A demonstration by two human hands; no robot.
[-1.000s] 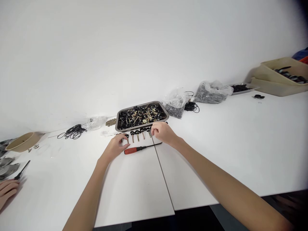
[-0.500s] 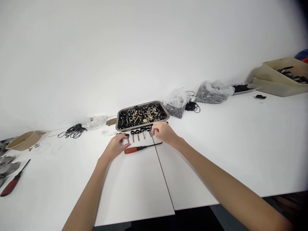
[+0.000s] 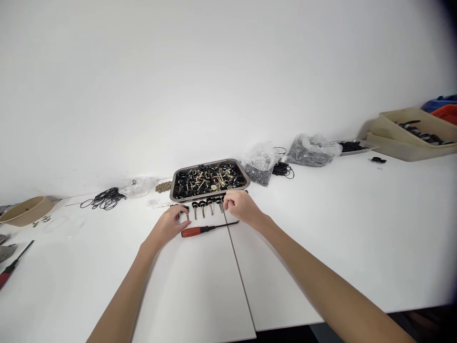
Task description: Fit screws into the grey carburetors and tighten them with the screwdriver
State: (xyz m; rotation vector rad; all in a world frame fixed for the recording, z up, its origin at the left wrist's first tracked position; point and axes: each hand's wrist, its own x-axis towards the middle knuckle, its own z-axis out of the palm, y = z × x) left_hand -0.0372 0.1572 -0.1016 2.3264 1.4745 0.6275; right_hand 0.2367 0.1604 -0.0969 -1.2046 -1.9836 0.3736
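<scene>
A metal tray point(image 3: 173, 191) full of black and brass parts sits at the middle of the white table. In front of it lies a row of black-headed brass bolts point(image 3: 203, 207). My left hand point(image 3: 170, 224) rests at the row's left end, fingers curled on a bolt there. My right hand point(image 3: 241, 206) is at the row's right end, fingers pinched on the last bolt. A red-handled screwdriver point(image 3: 200, 230) lies just in front of the row, between my hands.
Black rubber rings point(image 3: 103, 197) and a clear bag point(image 3: 140, 186) lie left of the tray. Bags of small parts point(image 3: 262, 162) point(image 3: 311, 149) stand to its right. A beige bin point(image 3: 410, 133) is far right, a tan bowl point(image 3: 24, 209) and another screwdriver point(image 3: 10, 269) far left.
The view has tilted, so everything sits a little lower in the picture. Another person's hand at the far left has gone from view. My hands stay at the row of bolts.
</scene>
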